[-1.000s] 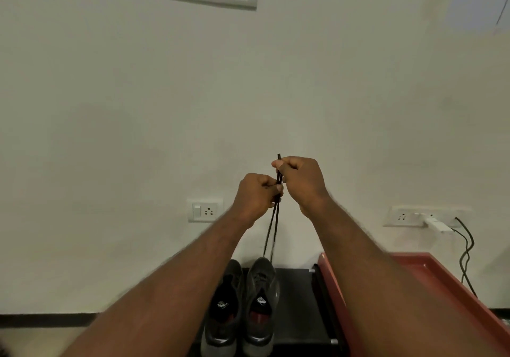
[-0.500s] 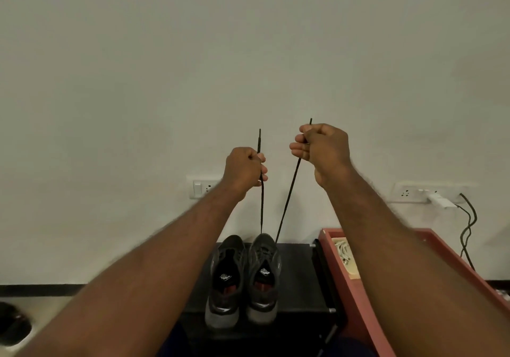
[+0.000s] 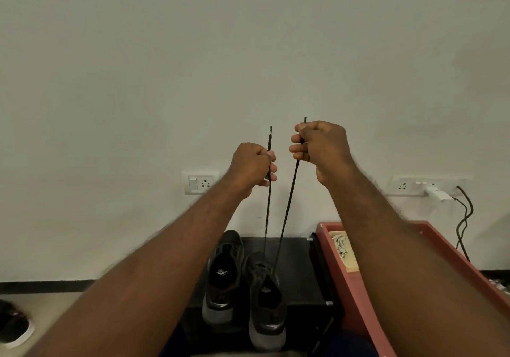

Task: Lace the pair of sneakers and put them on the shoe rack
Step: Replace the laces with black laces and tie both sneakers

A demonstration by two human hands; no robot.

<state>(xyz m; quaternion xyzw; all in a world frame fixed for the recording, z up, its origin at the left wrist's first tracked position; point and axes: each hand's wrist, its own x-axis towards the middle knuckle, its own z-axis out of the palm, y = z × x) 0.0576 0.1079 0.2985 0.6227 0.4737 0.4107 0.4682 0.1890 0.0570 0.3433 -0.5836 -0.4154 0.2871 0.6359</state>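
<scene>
Both fists are raised before the wall (image 3: 248, 53). The left hand (image 3: 252, 167) grips one end of a thin black shoelace (image 3: 288, 210) and the right hand (image 3: 321, 147) pinches the other (stiff tips poke above each fist). The taut strands run down into a dark grey, pale-soled sneaker (image 3: 266, 309), which stands beside its mate (image 3: 222, 279) on the black shoe rack (image 3: 295, 268).

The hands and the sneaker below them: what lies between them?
In the head view, only two taut black lace strands, one from the left hand, one from the right hand, down to the right-side sneaker.
</scene>
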